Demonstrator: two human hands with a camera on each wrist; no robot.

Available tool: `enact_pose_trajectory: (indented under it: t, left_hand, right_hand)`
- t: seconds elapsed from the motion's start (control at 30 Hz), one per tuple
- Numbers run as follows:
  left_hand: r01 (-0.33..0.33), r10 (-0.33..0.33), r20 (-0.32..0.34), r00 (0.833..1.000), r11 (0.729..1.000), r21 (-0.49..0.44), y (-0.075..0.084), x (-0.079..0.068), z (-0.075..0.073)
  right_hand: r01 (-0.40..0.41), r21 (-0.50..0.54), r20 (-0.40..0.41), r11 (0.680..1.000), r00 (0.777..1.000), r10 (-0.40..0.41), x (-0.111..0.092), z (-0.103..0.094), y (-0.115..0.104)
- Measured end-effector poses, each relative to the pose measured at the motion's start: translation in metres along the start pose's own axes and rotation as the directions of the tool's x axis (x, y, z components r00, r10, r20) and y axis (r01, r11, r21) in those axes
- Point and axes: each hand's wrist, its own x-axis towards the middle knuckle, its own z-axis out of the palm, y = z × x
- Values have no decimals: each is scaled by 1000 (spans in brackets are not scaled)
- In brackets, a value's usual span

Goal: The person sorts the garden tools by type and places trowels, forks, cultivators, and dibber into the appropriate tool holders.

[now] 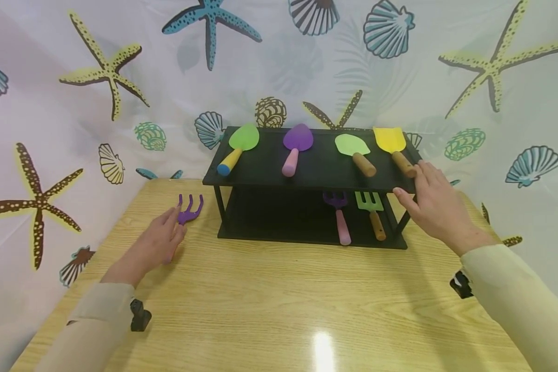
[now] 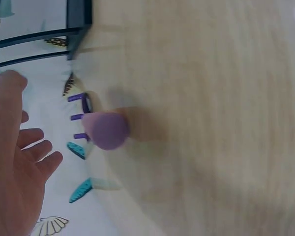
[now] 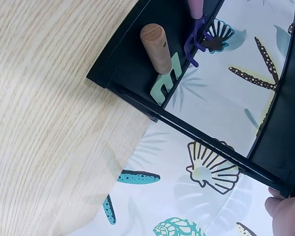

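Note:
A small purple hand rake (image 1: 189,212) with a pink handle (image 2: 108,130) lies on the table left of the black two-tier rack (image 1: 269,178). My left hand (image 1: 160,237) is over it; in the left wrist view the hand (image 2: 19,152) has loosely bent fingers with nothing between them. My right hand (image 1: 434,204) rests at the rack's upper right front corner, thumb by the front edge, fairly straight fingers beside the yellow shovel's (image 1: 390,139) wooden handle. Only fingertips (image 3: 274,204) touching that corner show in the right wrist view.
On the top tier also lie a green trowel (image 1: 244,137), a purple trowel (image 1: 298,137) and a pale green trowel (image 1: 352,144). A purple rake (image 1: 341,222) and a green fork (image 1: 369,201) lie on the lower tier. Behind hangs a seashell-print cloth (image 1: 279,62).

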Motion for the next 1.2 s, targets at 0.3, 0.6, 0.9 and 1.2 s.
enact_pose_trajectory:
  t: [0.3,0.6,0.9,1.2]
  left_hand:
    - [-67,65,53,996,997,41,-12,-10,21]
    - [-53,50,87,995,998,31,-15,-10,33]
    - [-193,198,-18,980,968,163,-12,-7,44]
    - [-218,267,-82,960,900,379,-10,-9,43]
  right_hand:
    - [-12,-15,21,1000,1000,12,-1,-1,1]
    - [-15,-10,13,1000,1000,15,0,-1,-1]
    - [-26,-18,44,1000,999,26,-1,-2,-1]
    - [-21,-12,35,1000,999,22,0,-2,0]
